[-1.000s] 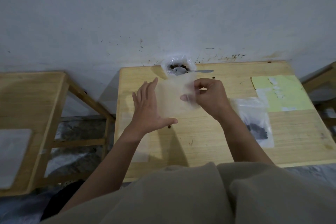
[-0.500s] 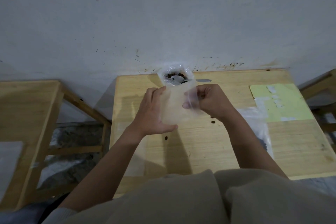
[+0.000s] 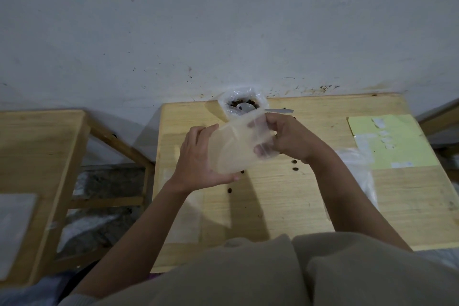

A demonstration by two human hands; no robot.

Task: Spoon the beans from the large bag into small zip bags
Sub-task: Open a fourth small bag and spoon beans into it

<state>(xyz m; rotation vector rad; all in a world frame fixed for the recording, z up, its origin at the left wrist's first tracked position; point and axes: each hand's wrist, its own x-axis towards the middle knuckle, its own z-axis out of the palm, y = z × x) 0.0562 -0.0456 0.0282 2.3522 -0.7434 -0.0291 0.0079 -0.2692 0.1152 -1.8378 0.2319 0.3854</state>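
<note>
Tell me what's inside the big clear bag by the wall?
Inside the large clear plastic bag lie dark brown beans and a white plastic spoon. The small bag hides its lower part, so how full it is stays unseen.

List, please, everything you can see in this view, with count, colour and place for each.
small zip bag: one, clear, empty, held above the table
large bag: one, clear, open, brown beans inside, by the wall
spoon: one, pale, bowl in the large bag
loose beans: several, dark, on the table
table: one, light wood
green sheet: one, table's right
side table: one, wood, left
left hand: grip on the bag's left side
right hand: pinches the bag's right edge
</note>
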